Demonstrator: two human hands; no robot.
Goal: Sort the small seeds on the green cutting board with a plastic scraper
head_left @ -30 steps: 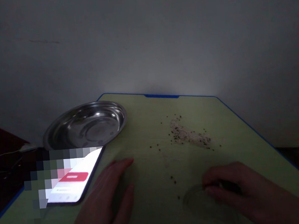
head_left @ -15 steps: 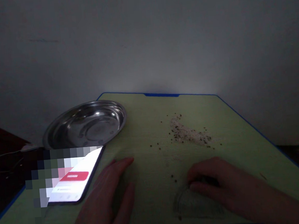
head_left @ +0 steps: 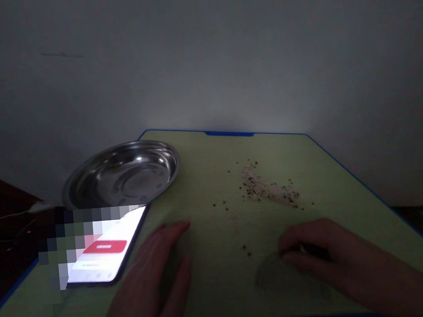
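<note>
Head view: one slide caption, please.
Right hand holding transparent, curved-edged sheet near pale and dark grains; left hand beside bright rectangular phone.

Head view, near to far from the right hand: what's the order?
Right hand → heap of pale and dark bits → blue strip on the table's far edge → grey wall.

Phone (head_left: pixel 102 262) lying lit at left of worktop (head_left: pixel 202 179), red band on screen, part pixelated. Worktop pale green — blue edging all round. Grey wall (head_left: pixel 203 56) behind — dark mark (head_left: pixel 60 54) upper left. Pale cable (head_left: pixel 6 218) far left, beyond worktop.
</note>
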